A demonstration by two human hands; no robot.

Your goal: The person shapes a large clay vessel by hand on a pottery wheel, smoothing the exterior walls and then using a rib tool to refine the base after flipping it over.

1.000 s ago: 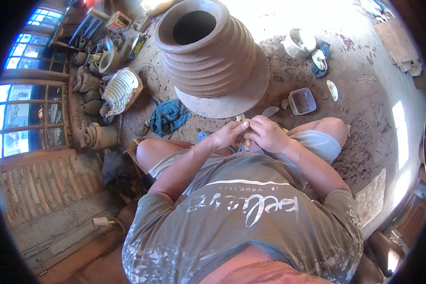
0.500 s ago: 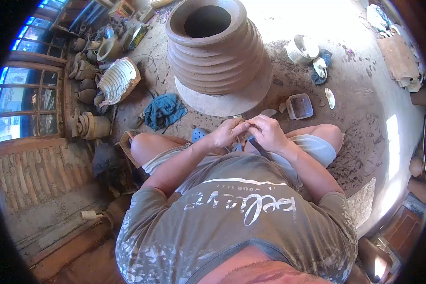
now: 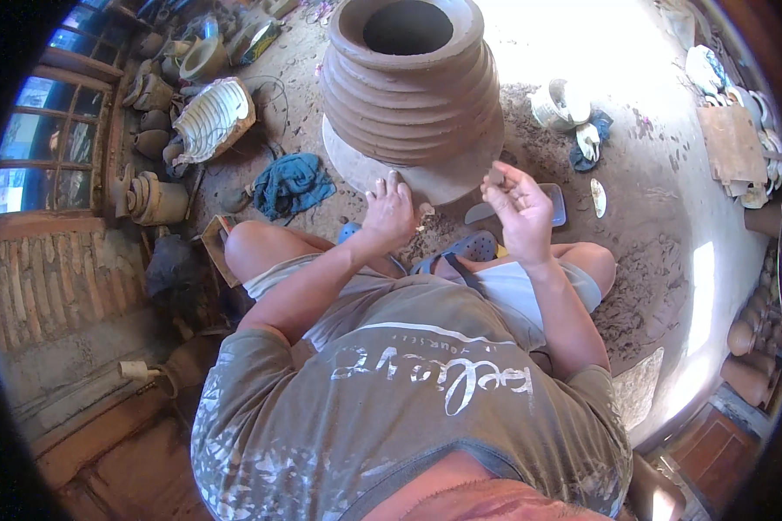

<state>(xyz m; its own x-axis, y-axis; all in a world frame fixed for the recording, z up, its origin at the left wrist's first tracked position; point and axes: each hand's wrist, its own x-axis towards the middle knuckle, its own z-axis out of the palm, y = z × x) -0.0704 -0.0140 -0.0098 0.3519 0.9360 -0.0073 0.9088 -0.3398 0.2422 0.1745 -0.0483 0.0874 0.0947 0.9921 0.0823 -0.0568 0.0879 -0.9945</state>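
A big brown clay pot (image 3: 413, 108) with ridged walls and a wide rim stands upright on a round pale board (image 3: 346, 158) in front of me. My left hand (image 3: 389, 211) lies at the board's near edge, fingers stretched out and empty, the fingertips touching the board. To the right of the pot's base, my right hand (image 3: 523, 208) is raised with a small brown piece (image 3: 496, 176) pinched between thumb and fingers. It looks like clay, though it is too small to be sure. A grey flat blade-like piece (image 3: 478, 214) lies between the hands.
A teal cloth (image 3: 292, 186) lies left of the board. On the right are a clear plastic tub (image 3: 553, 205), partly behind my right hand, a white bucket (image 3: 558, 106) and a pale oval piece (image 3: 598, 198). Several pots and a ribbed white mould (image 3: 215, 122) line the left wall.
My hands were together over my lap. They have parted: the left has reached forward to the board, and the right has lifted to the right with the small brown piece.
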